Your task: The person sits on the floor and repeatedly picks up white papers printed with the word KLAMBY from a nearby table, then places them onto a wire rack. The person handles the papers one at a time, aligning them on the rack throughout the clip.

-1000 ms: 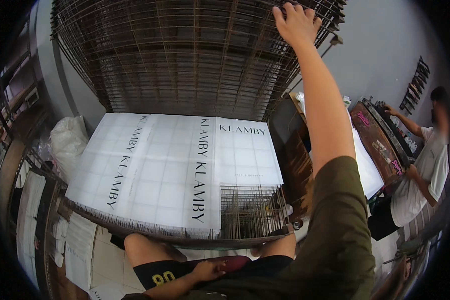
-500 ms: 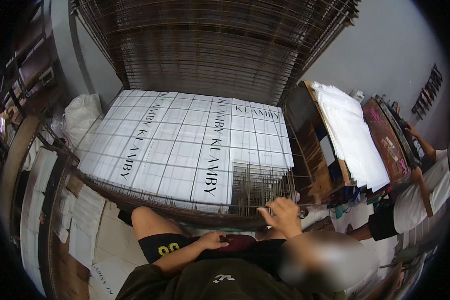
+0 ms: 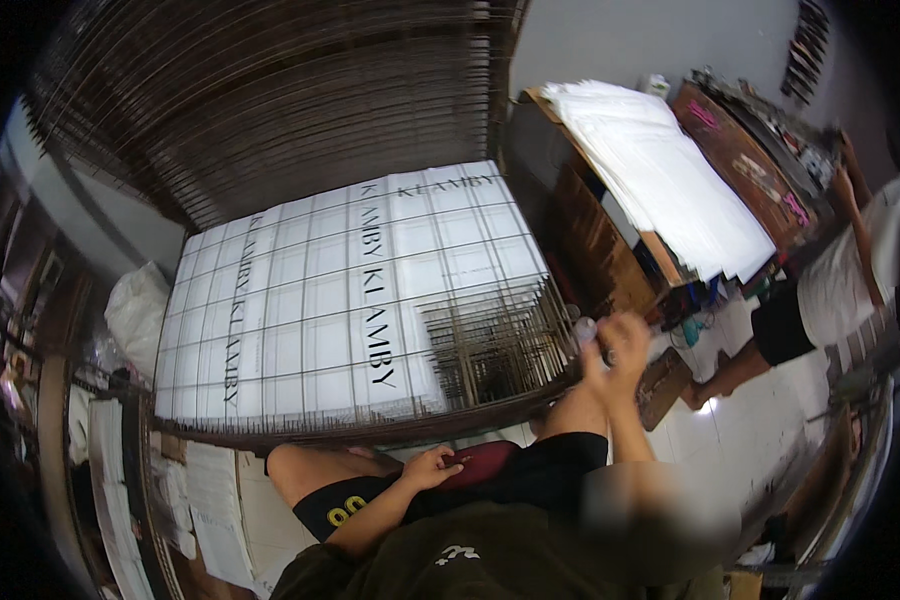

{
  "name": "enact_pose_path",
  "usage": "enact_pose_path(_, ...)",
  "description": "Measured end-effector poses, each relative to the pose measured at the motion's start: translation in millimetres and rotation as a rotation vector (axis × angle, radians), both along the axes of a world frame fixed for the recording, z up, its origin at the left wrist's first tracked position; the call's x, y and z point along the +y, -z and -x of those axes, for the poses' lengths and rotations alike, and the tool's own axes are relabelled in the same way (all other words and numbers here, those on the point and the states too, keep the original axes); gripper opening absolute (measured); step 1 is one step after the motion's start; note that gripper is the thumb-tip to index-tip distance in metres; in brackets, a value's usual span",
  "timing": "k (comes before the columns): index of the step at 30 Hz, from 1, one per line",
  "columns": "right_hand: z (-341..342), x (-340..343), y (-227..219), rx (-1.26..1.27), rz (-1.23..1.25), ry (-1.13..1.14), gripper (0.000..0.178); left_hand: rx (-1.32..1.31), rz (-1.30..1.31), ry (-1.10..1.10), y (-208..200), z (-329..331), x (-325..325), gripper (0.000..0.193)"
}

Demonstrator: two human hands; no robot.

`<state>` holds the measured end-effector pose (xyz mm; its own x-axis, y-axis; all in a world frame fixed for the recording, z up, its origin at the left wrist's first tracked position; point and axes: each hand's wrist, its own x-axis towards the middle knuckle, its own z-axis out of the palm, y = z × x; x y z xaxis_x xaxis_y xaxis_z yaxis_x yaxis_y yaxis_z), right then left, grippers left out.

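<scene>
My left hand (image 3: 431, 468) rests on my lap at the edge of a dark red patch on my black shorts, its fingers loosely spread and holding nothing. My right hand (image 3: 616, 352) is raised beside the near right corner of the drying rack, fingers and thumb curled round something partly hidden. A pale, clear object (image 3: 583, 331) shows by its fingertips; its kind is too small to tell. In front of me, large white printed sheets (image 3: 310, 290) with black lettering lie under the wire grid of the metal drying rack (image 3: 490, 345). One corner of the rack shows bare stacked wires.
Raised wire shelves (image 3: 270, 90) lean up behind the rack. At right, a stack of white sheets (image 3: 660, 180) covers a wooden table (image 3: 610, 240). Beyond it a co-worker (image 3: 850, 260) stands at a brown board (image 3: 750, 160). White plastic bags (image 3: 138, 310) and paper stacks (image 3: 220, 510) are at left.
My view has turned to the right. My right hand has moved up and forward to the rack's near right corner, and its spread fingers have curled. My left hand stays on my lap.
</scene>
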<state>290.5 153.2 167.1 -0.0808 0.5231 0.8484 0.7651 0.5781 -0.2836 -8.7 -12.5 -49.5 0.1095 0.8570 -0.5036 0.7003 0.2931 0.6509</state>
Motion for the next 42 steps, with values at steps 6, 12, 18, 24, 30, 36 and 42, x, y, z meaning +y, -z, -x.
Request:
enact_pose_path(6, -112, 66, -11, -0.043, 0.12, 0.516, 0.054, 0.035, 0.035, -0.018, -7, -6, 7, 0.055)
enact_pose_path(12, -115, 73, 12, 0.043, 0.176, 0.46, 0.06, 0.049, 0.038, -0.015, -9, -10, 14, 0.052)
enact_pose_path(18, -138, 91, -11, 0.361, 0.103, 0.467, 0.042, 0.016, 0.015, -0.096, -16, -10, 5, 0.051)
enact_pose_path(24, -224, 143, -85, 1.518, 0.293, -0.059, 0.087, 0.006, 0.023, -0.1, 9, -5, 5, 0.05)
enact_pose_path(30, -246, 157, -127, 1.722, 0.508, -0.365, 0.075, -0.029, 0.004, -0.119, -4, -9, 3, 0.052)
enact_pose_path(36, -215, 181, -84, 1.544, 0.619, -0.455, 0.014, -0.383, -0.077, -0.092, -41, -35, 9, 0.043)
enact_pose_path(42, -107, 113, -66, 1.566, 0.557, -0.463, 0.019, -0.477, -0.528, 0.206, -234, -121, 119, 0.036)
